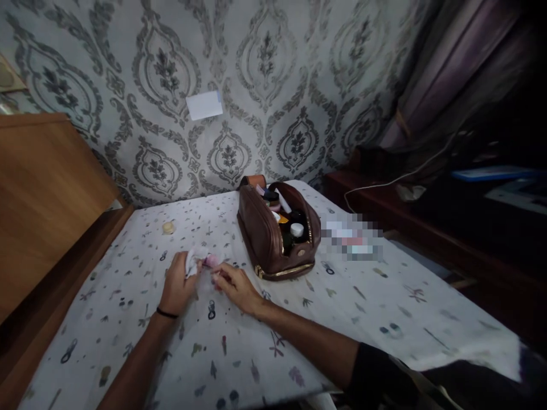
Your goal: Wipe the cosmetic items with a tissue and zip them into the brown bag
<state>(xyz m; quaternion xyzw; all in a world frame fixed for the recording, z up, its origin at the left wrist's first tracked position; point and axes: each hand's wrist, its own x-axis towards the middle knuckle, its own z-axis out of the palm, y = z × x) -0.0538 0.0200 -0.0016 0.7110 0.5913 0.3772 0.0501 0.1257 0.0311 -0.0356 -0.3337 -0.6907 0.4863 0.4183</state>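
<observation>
My left hand [177, 282], with a dark band at the wrist, is closed around a crumpled white wipe or cloth [193, 257]. My right hand [239, 289] is pinched at a small pink item [210, 261], which meets the cloth between the two hands. Blur hides what kind of item it is. Right of my hands stands a brown leather toiletry bag [260, 242], unzipped at the top. Inside it are several bottles and tubes, among them one with a white cap [296, 229]. A small pale yellow object [168, 228] lies beyond my left hand.
A patterned white cloth [239, 353] covers the table. A wooden panel [47, 199] rises along the left side, and a wallpapered wall [265, 102] stands behind. Pixelated items [352, 236] lie right of the bag. A white cable [397, 177] crosses the dark red furniture [363, 188].
</observation>
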